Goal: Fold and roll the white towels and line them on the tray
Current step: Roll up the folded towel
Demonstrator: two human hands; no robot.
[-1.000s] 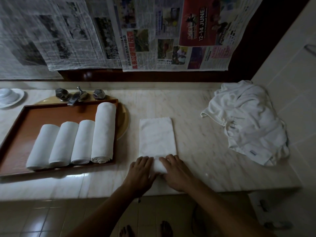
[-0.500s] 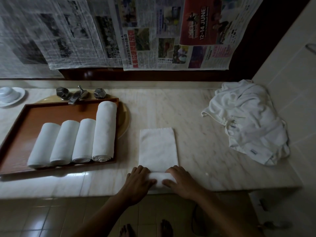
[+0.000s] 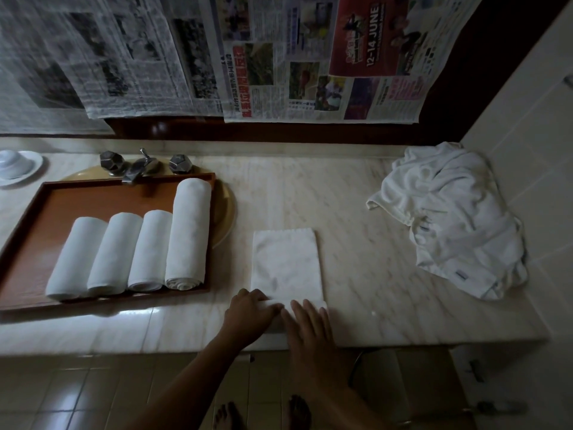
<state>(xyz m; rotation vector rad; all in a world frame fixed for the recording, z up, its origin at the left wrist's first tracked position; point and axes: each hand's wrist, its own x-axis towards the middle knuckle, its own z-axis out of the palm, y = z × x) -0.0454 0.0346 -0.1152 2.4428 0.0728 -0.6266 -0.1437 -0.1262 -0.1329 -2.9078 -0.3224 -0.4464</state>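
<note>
Four rolled towels (image 3: 150, 249) lie side by side along the near part of the brown tray (image 3: 102, 200) on the left of the desk (image 3: 356, 212), the rightmost one longer than the rest. Just right of the tray, the folded towel (image 3: 285, 262) lies flat as a narrow strip running from near to far, its near end turned up into a small roll. Both hands sit close together on that roll. The left hand (image 3: 251, 315) curls its fingers over the left part, while the right hand (image 3: 310, 324) lies flatter, fingers fairly straight, pressing down on the right part. The cloth looks soft, light and limp, so I would guess the roll will slacken or skew unless it is held across its full width, near both side edges, with even pressure as it goes toward the far end. A loose pile of towels (image 3: 449, 218) sits at the far right, well apart.
</note>
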